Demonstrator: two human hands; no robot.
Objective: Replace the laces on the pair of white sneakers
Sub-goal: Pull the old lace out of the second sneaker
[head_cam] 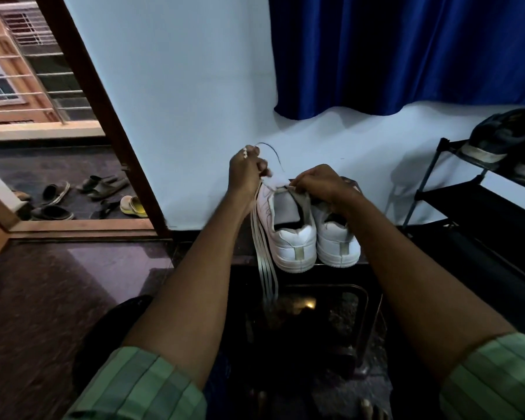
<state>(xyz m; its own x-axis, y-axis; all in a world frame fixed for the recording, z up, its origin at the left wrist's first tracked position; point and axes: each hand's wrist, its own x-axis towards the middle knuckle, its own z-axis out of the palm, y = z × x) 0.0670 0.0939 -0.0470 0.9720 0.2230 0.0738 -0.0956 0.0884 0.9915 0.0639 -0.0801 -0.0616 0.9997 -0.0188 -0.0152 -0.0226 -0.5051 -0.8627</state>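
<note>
Two white sneakers stand side by side on a dark stool, heels toward me: the left sneaker and the right sneaker. My left hand is raised beside the left sneaker's tongue and grips a bunch of white laces. Their strands hang down past the stool's edge, and one thin end arcs above my fingers. My right hand rests over the top of the sneakers and pinches the left sneaker's tongue area. The fronts of both sneakers are hidden behind my hands.
A white wall stands right behind the stool, with a blue curtain above. A black shoe rack with a dark shoe stands at right. At left an open doorway shows several sandals on the floor outside.
</note>
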